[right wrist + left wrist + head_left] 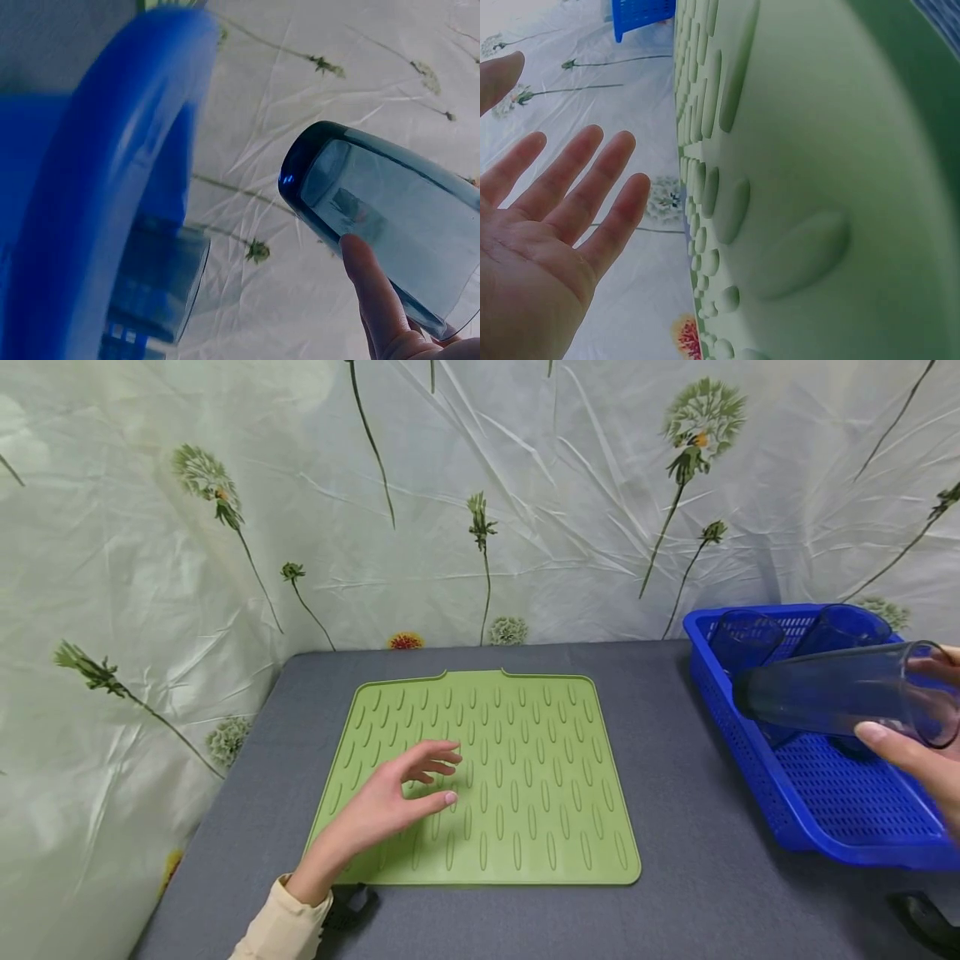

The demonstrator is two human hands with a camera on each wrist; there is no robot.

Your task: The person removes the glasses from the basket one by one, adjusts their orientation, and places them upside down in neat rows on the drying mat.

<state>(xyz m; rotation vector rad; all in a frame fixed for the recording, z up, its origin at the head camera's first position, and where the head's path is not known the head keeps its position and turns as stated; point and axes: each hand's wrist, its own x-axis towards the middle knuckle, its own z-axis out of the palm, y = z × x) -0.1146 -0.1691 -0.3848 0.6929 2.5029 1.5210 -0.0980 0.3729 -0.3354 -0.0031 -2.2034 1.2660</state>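
Smoky blue-grey glass is what catches the eye at the right edge of the head view: a tall tumbler (840, 693) lying nearly on its side in the air, base pointing toward the middle of the frame, mouth toward the right edge. The right hand (918, 760) has it, thumb curled along the near wall and fingers round the far side by the rim. The right wrist view shows the same hold from below, the thumb (375, 292) pressed on the glass and the thick dark base (300, 176) up at centre frame. The tumbler hangs above the blue perforated basket (825, 810), which sits on the grey table (675, 735) at the right. Two more dark glasses (746, 639) stand at the basket's far end, near the top right of the frame.

Left of centre lies a green ribbed silicone mat (525, 777), flat on the table. The left hand (397, 797) hovers low over its lower left part, fingers loosely spread and holding nothing; I cannot tell whether the fingertips touch the mat. In the left wrist view the palm (532, 262) is open, fingers straight, with the mat's ridges (780, 225) filling the right side. A flower-printed sheet (480, 485) hangs behind.
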